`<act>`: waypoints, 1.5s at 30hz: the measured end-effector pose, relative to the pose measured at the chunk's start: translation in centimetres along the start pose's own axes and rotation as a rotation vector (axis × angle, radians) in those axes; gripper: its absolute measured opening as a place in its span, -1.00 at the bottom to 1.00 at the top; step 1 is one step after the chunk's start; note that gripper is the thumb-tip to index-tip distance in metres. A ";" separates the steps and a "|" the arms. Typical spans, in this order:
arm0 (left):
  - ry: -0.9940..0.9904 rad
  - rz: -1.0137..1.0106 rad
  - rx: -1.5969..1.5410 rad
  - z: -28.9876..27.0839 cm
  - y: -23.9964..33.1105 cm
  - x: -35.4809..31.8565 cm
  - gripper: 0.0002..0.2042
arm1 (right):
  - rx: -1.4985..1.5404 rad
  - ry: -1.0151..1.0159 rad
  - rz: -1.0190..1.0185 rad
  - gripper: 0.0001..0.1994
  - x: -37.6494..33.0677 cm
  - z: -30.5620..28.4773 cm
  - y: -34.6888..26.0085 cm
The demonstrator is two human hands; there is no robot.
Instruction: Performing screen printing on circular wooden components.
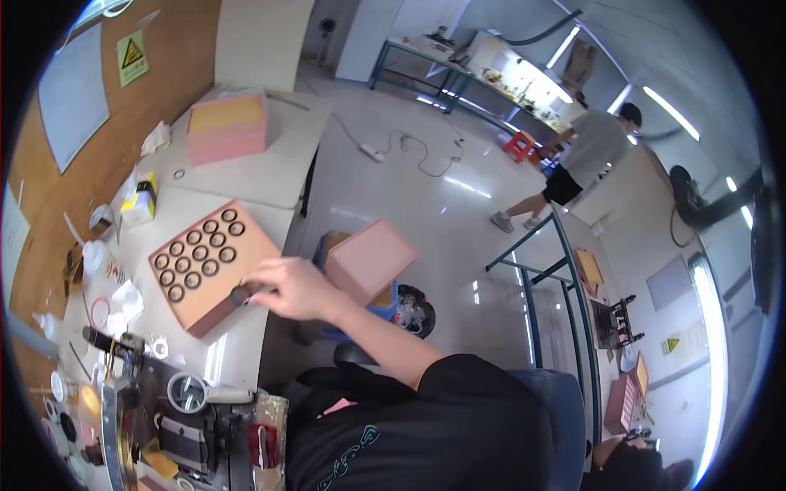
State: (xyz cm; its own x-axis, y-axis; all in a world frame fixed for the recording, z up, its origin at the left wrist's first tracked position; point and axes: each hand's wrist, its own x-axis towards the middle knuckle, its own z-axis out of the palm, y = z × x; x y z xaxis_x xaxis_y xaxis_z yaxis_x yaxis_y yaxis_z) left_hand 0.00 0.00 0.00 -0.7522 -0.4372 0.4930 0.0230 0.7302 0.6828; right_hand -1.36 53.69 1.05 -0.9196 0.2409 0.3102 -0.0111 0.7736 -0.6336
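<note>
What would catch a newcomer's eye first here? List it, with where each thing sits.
First, the pink foam tray of dark rings at centre left on the white bench, with the person's hand at its near corner, fingers pinching a small dark part. Behind it, a closed pink box sits farther back on the bench. At upper right, another person stands on the glossy floor.

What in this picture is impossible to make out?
- Left hand: not seen in the head view.
- Small dark part in the right hand: fingers cover it; kind unclear.
- Contents of the rings in the pink tray: too small.
- Bench clutter, lower left: blurred by the fisheye rim.
</note>
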 end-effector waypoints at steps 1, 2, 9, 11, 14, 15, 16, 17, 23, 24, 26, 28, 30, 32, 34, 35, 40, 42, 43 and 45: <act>-0.058 -0.019 0.066 -0.4 0.1 -0.2 -0.69 | -0.045 0.053 -0.029 -0.72 -0.2 -0.5 0.5; -0.039 -0.034 0.135 -0.3 0.2 -0.1 -0.69 | -0.078 0.099 -0.063 -0.72 -0.1 -1.6 1.4; 0.198 -0.049 -0.049 1.0 -0.8 -0.2 -0.71 | -0.013 0.167 0.072 -0.69 3.1 -3.8 4.6; 0.217 -0.083 -0.032 -1.1 -2.2 -1.2 -0.71 | 0.024 0.132 0.062 -0.68 4.4 -2.6 5.3; 0.217 -0.117 -0.040 -2.0 -3.0 -2.3 -0.71 | -0.097 0.130 0.063 -0.68 6.0 -2.0 6.2; 0.219 -0.148 -0.038 -2.1 -3.0 -2.6 -0.71 | -0.139 0.136 0.069 -0.67 6.4 -2.2 6.4; 0.220 -0.178 -0.037 -2.0 -3.0 -3.0 -0.71 | -0.144 0.133 0.069 -0.67 6.6 -2.4 6.9; 0.220 -0.207 -0.037 -1.9 -3.0 -3.2 -0.71 | -0.181 0.138 0.083 -0.67 6.7 -2.7 7.5; 0.192 -0.184 0.000 -1.1 -2.7 -3.7 -0.72 | -0.223 0.103 0.128 -0.67 7.2 -2.5 7.9; 0.176 -0.152 0.026 -0.9 -2.6 -3.8 -0.72 | -0.219 0.093 0.114 -0.66 7.4 -2.5 8.2; 0.152 -0.108 -0.024 -0.2 -3.1 -4.3 -0.73 | -0.210 0.056 0.083 -0.65 7.5 -2.4 8.2; 0.082 -0.012 0.055 0.5 -3.3 -4.9 -0.73 | -0.299 0.066 -0.002 -0.62 7.4 -2.8 7.9; 0.021 -0.326 -0.233 3.8 -1.8 -5.8 -0.75 | -0.309 0.118 0.000 -0.60 6.4 -3.8 7.3; -0.068 -0.086 -0.383 7.5 3.5 -5.5 -0.73 | -0.113 0.199 -0.044 -0.59 4.2 -2.6 4.5; -0.205 0.248 -0.247 9.8 7.0 -4.1 -0.70 | 0.079 0.125 0.019 -0.51 1.2 0.5 0.6; -0.278 0.268 -0.291 10.2 8.8 -4.1 -0.73 | 0.266 0.073 0.091 -0.51 -0.4 3.1 -1.0; -0.358 0.499 -0.145 11.4 9.9 -5.0 -0.80 | 0.162 -0.017 -0.047 -0.71 -1.8 11.2 1.3; -0.357 0.540 -0.062 11.2 9.3 -6.0 -0.82 | 0.137 0.116 -0.065 -0.76 -2.0 13.3 3.4; -0.360 0.565 -0.023 11.1 9.2 -6.3 -0.82 | 0.123 0.187 -0.070 -0.79 -2.2 13.9 4.1; -0.378 0.555 -0.006 10.9 9.4 -6.5 -0.81 | 0.096 0.189 -0.078 -0.81 -2.1 14.2 3.5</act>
State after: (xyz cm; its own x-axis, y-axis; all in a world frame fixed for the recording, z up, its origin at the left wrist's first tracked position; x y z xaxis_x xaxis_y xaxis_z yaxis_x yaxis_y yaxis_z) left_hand -2.09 15.40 -2.71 -0.8065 0.2170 0.5500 0.4759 0.7902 0.3861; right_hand -5.04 47.55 -11.90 -0.8246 0.2954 0.4825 -0.1249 0.7368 -0.6645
